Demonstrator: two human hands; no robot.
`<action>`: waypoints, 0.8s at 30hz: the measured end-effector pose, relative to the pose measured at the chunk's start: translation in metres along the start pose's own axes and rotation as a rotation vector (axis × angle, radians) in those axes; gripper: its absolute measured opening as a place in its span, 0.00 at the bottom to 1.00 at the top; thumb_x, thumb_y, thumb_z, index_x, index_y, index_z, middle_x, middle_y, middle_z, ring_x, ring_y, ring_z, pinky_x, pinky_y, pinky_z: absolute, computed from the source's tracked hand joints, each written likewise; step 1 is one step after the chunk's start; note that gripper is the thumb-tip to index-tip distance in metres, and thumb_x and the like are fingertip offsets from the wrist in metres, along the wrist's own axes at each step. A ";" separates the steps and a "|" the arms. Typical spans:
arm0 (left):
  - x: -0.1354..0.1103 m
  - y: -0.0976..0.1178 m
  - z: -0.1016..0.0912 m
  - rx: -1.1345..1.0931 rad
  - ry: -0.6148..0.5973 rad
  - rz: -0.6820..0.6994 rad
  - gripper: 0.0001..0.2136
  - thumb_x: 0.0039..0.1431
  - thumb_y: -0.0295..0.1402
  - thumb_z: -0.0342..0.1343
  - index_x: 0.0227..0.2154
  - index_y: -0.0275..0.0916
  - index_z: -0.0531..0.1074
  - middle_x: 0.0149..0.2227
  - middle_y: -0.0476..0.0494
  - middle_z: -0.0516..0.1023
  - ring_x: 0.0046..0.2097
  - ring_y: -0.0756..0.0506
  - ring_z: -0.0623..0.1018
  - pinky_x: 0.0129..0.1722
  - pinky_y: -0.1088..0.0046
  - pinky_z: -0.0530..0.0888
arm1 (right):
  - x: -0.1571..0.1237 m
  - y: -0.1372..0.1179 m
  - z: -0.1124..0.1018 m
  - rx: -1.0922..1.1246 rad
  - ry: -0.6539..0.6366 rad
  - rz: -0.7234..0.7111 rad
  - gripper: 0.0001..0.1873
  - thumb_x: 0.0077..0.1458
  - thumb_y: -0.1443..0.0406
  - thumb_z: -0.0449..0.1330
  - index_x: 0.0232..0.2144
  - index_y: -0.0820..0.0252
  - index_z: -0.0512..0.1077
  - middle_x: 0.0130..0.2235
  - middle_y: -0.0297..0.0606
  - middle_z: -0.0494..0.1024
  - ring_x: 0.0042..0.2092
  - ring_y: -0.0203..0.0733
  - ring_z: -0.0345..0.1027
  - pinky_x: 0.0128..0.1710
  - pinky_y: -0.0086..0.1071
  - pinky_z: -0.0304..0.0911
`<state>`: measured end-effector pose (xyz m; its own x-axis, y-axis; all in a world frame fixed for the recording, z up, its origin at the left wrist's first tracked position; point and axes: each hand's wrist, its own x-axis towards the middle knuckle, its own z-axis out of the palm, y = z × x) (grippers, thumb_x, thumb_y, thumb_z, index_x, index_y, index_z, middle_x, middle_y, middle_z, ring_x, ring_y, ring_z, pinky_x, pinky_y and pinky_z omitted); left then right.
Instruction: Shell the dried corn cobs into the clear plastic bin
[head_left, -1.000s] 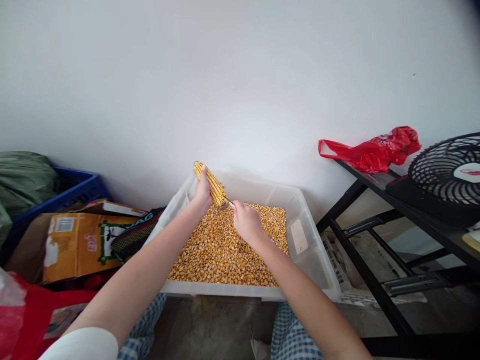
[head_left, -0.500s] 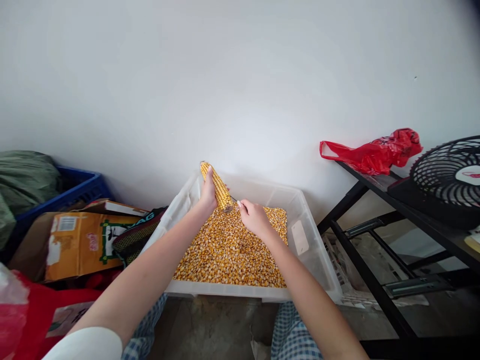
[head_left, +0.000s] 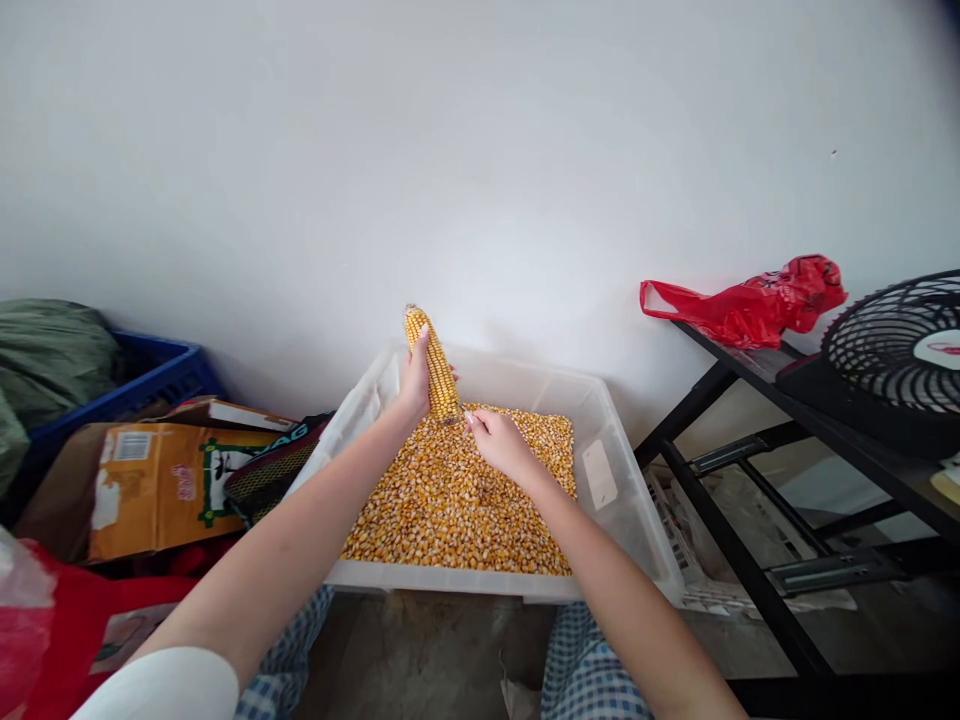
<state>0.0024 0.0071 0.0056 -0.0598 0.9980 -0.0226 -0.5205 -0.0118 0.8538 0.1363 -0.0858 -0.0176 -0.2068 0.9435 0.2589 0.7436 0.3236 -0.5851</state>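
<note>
A clear plastic tub (head_left: 626,500) on the floor holds a deep layer of loose yellow corn kernels (head_left: 457,500). My left hand (head_left: 414,385) is wrapped round a yellow corn cob (head_left: 433,365), holding it nearly upright over the far side of the tub. My right hand (head_left: 499,442) is closed in a pinch on a thin metal tool whose tip meets the cob's lower end. Most of the tool is hidden by my fingers.
A cardboard box (head_left: 157,485), a blue crate (head_left: 150,380) and red bags (head_left: 67,620) crowd the left. On the right stands a black metal rack (head_left: 735,440) with a red plastic bag (head_left: 750,305) and a black fan (head_left: 892,350). A white wall rises behind.
The cob has been raised and turned more upright. My right hand drew back a little, then returned to the cob's lower end.
</note>
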 end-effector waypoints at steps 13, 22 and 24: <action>-0.001 0.003 0.001 0.103 -0.209 -0.081 0.28 0.45 0.59 0.49 0.36 0.38 0.66 0.18 0.45 0.71 0.19 0.45 0.73 0.17 0.71 0.69 | 0.006 0.013 -0.007 0.198 -0.137 -0.082 0.18 0.59 0.59 0.46 0.28 0.62 0.71 0.22 0.30 0.66 0.26 0.33 0.58 0.29 0.25 0.53; -0.014 0.001 0.004 0.282 -0.450 -0.090 0.23 0.47 0.54 0.53 0.34 0.37 0.66 0.17 0.45 0.71 0.17 0.46 0.72 0.15 0.73 0.67 | 0.005 0.016 -0.024 0.107 -0.358 -0.120 0.15 0.58 0.60 0.51 0.34 0.61 0.75 0.36 0.35 0.78 0.37 0.37 0.68 0.38 0.27 0.57; -0.016 0.000 0.004 0.286 -0.442 -0.063 0.22 0.47 0.53 0.54 0.34 0.38 0.65 0.17 0.46 0.71 0.17 0.46 0.72 0.15 0.74 0.66 | 0.005 0.015 -0.026 0.073 -0.367 -0.119 0.15 0.58 0.60 0.51 0.34 0.60 0.75 0.35 0.35 0.78 0.35 0.36 0.68 0.36 0.27 0.57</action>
<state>0.0068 -0.0084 0.0080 0.3613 0.9280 0.0909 -0.2548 0.0045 0.9670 0.1633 -0.0780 -0.0054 -0.5122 0.8577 0.0443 0.6564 0.4242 -0.6238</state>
